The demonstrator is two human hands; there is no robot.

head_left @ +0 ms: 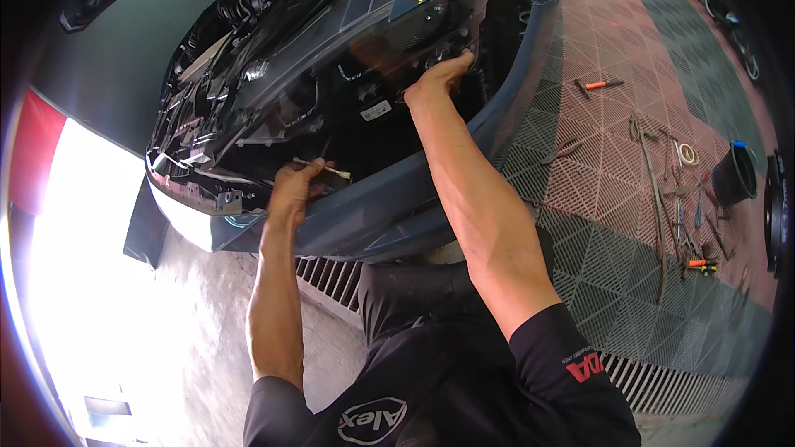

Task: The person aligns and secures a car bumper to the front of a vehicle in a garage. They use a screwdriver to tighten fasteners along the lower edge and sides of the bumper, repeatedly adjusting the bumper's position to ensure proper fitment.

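Pale stick [341, 173] pokes rightward from the left hand [296, 189], which pinches it beside the blue-grey bumper [373, 205]; the right hand [443, 79] reaches to dark car parts [385, 83], its grip hidden.

Floor [604, 149]: red and grey tiles; slotted grate [654, 385], near edge. Concrete [195, 294]: pale, left. Glare [91, 223]: white.

Tiled floor [613, 141], hammer [604, 84], tools [700, 264], bucket [733, 180]

Thin, pale-tipped piece [338, 171] held in my left hand [291, 189], tip pointing right, slightly down; dark, glossy car part [406, 45] at my right hand [443, 80].
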